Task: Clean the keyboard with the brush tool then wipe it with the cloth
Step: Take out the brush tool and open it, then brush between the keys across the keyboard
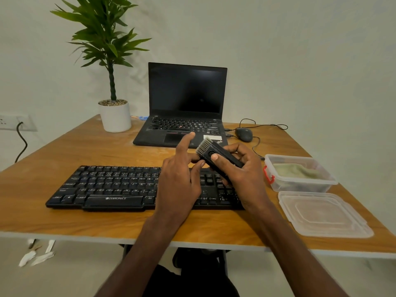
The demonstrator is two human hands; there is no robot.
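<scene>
Spanning the whole lower view, the wooden table carries everything else. At its back stands an open laptop with a dark screen, and to its left a potted plant in a white pot. Nearer the front edge lies the black keyboard, flat and parallel to that edge. At the right side sits a clear plastic container with a red clasp; inside it lies what looks like a pale green cloth, though the cloudy wall blurs it. Its clear lid rests flat on the table just in front of it, apart from the box. A black mouse lies behind the container, its cable trailing. Above the keyboard's right end, the right hand grips the brush tool, fingers curled round the black body, bristles pointing up and left. The left hand pinches the tool just below the bristles, index finger straight.
</scene>
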